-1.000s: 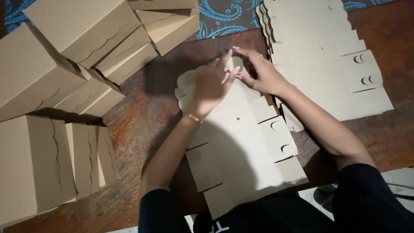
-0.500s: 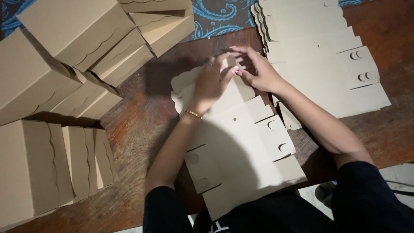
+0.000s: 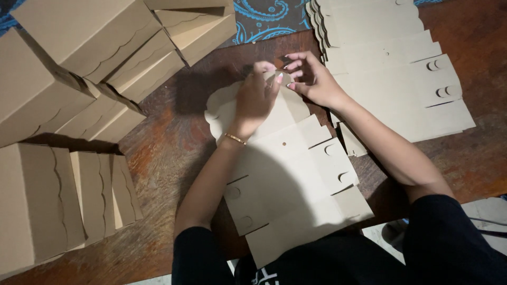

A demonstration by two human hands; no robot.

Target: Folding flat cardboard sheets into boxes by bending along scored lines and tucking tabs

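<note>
My left hand (image 3: 257, 97) lies palm down on the flat unfolded beige cardboard box blank (image 3: 288, 184), with its fingers pinching the far flap. My right hand (image 3: 312, 79) comes from the other side and grasps the same flap with bent fingertips. The blank rests on the dark brown wooden table (image 3: 169, 153) before me, with round tabs and slits along its edges.

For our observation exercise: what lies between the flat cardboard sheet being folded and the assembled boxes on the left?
In the head view, only bare wooden table separates the sheet from the boxes.
</note>
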